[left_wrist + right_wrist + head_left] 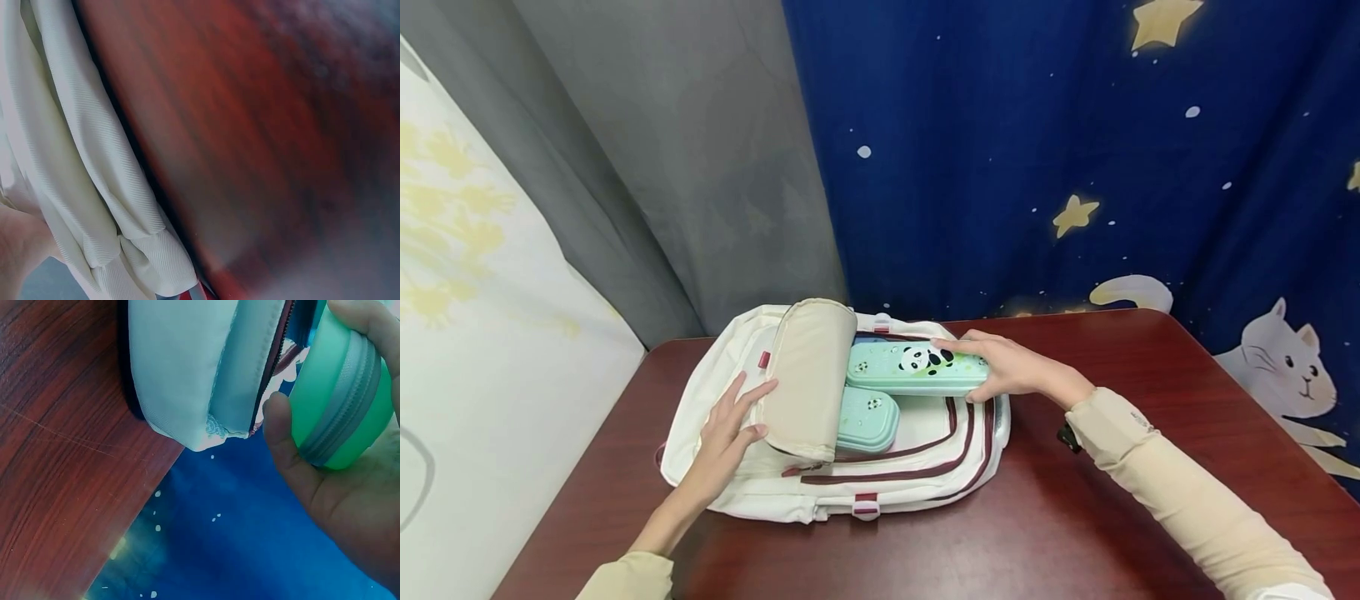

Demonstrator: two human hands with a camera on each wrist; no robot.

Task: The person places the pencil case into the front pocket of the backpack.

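Right hand (1015,371) gripping long mint-green zippered panda pencil case (916,368), half over open white fabric backpack (842,467) on dark red wooden table (1075,517). Left hand (724,442), fingers straight, pressing beige flap (808,379) back. Second mint case (867,419) already inside; panda case not yet in.

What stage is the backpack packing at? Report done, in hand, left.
Done: the backpack lies open, and a small green case sits inside. In hand: the right hand grips the panda pencil case over the opening; the left hand holds back the flap. Left: lowering it in, closing.
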